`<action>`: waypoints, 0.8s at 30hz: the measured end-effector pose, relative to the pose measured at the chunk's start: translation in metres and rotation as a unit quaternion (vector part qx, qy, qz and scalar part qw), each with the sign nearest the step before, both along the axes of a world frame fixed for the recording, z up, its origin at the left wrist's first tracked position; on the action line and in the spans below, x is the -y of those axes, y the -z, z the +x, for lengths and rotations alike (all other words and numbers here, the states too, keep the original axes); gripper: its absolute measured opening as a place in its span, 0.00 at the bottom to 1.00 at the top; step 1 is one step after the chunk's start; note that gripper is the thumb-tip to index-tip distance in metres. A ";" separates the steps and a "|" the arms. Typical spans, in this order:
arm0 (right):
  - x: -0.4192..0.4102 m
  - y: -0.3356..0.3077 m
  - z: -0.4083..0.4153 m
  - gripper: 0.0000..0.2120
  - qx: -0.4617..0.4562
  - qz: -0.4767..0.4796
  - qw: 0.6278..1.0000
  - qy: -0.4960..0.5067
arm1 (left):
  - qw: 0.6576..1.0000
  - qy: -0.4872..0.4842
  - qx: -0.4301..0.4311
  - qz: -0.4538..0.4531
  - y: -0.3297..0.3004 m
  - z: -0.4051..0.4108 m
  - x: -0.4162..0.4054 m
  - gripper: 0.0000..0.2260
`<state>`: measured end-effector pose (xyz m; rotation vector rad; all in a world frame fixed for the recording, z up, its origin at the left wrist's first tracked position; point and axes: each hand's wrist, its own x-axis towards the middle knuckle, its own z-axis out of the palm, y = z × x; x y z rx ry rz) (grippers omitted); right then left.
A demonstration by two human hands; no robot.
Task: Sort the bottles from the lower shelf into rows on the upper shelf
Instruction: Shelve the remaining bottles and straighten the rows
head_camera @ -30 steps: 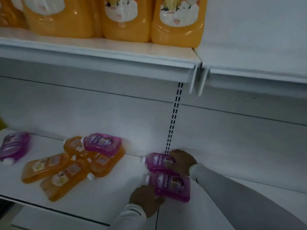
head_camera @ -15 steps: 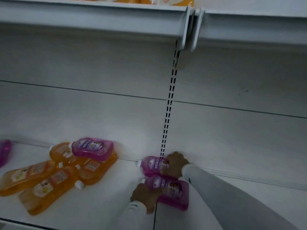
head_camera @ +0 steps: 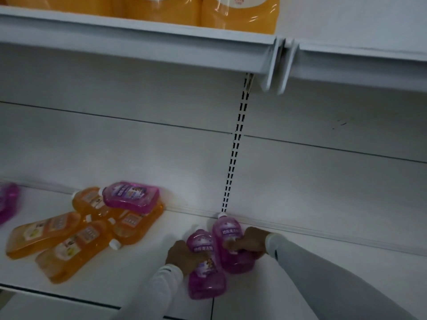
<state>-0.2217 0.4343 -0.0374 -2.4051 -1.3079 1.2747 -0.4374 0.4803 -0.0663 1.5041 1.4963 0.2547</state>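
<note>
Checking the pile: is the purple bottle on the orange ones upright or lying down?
Lying down: the purple bottle rests on its side atop the orange bottles, cap pointing left.

Two purple bottles were gripped side by side on the lower shelf [head_camera: 138, 280]: the near purple bottle [head_camera: 204, 273] by the left hand [head_camera: 184, 257], the far purple bottle [head_camera: 231, 245] by the right hand [head_camera: 248, 242]. An orange-and-purple heap [head_camera: 97, 225] was seen lying to the left. Orange bottles [head_camera: 198, 8] were noted standing on the upper shelf [head_camera: 138, 42].

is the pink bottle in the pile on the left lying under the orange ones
No, that pink bottle lies on top of the orange bottles.
</note>
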 end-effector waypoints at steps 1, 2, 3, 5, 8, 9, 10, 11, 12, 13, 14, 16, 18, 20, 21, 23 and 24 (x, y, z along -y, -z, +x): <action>0.000 0.002 0.000 0.22 -0.019 0.019 0.999 0.022 | 1.000 0.016 -0.007 -0.009 -0.002 -0.001 -0.002 0.40; 0.000 0.005 0.001 0.25 -0.041 0.036 0.998 0.043 | 1.000 0.026 -0.013 -0.013 -0.004 -0.001 -0.003 0.36; 0.000 0.010 0.002 0.30 -0.061 0.046 0.995 0.063 | 0.999 0.029 -0.019 -0.021 -0.004 -0.002 -0.005 0.33; 0.003 0.016 -0.001 0.33 -0.103 0.043 0.990 0.087 | 0.998 0.022 0.009 -0.052 -0.004 -0.002 -0.004 0.30; 0.012 0.012 -0.006 0.23 -0.161 0.013 0.982 0.099 | 0.993 0.003 0.055 -0.103 -0.002 -0.004 -0.001 0.21; 0.014 0.010 -0.006 0.23 -0.172 0.000 0.980 0.100 | 0.991 -0.002 0.066 -0.114 -0.002 -0.006 0.000 0.20; 0.016 0.009 -0.006 0.23 -0.173 -0.008 0.980 0.095 | 0.990 -0.005 0.079 -0.121 -0.002 -0.008 0.002 0.20; 0.019 0.007 -0.007 0.25 -0.170 -0.003 0.981 0.090 | 0.987 -0.007 0.100 -0.126 -0.003 -0.011 0.004 0.21; 0.023 0.006 -0.009 0.26 -0.168 0.007 0.982 0.089 | 0.985 -0.006 0.115 -0.128 -0.004 -0.015 0.006 0.21; 0.028 0.004 -0.013 0.25 -0.171 0.026 0.980 0.095 | 0.984 0.000 0.127 -0.126 -0.008 -0.019 0.009 0.20; 0.035 0.001 -0.018 0.22 -0.186 0.052 0.976 0.101 | 0.984 0.009 0.137 -0.118 -0.012 -0.024 0.013 0.18; 0.054 -0.010 -0.031 0.18 -0.222 0.109 0.964 0.093 | 0.984 0.028 0.151 -0.087 -0.024 -0.038 0.024 0.17; 0.076 -0.030 -0.045 0.20 -0.245 0.154 0.953 0.085 | 0.986 0.041 0.156 -0.041 -0.044 -0.055 0.037 0.25; 0.099 -0.055 -0.057 0.23 -0.264 0.174 0.944 0.093 | 0.986 0.051 0.157 -0.018 -0.070 -0.071 0.052 0.32; 0.111 -0.072 -0.064 0.25 -0.267 0.182 0.941 0.098 | 0.985 0.056 0.164 -0.014 -0.087 -0.078 0.061 0.31; 0.134 -0.106 -0.075 0.26 -0.269 0.201 0.936 0.109 | 0.982 0.069 0.177 -0.002 -0.123 -0.089 0.079 0.28; 0.145 -0.125 -0.081 0.26 -0.268 0.212 0.933 0.109 | 0.980 0.077 0.184 0.010 -0.143 -0.095 0.088 0.28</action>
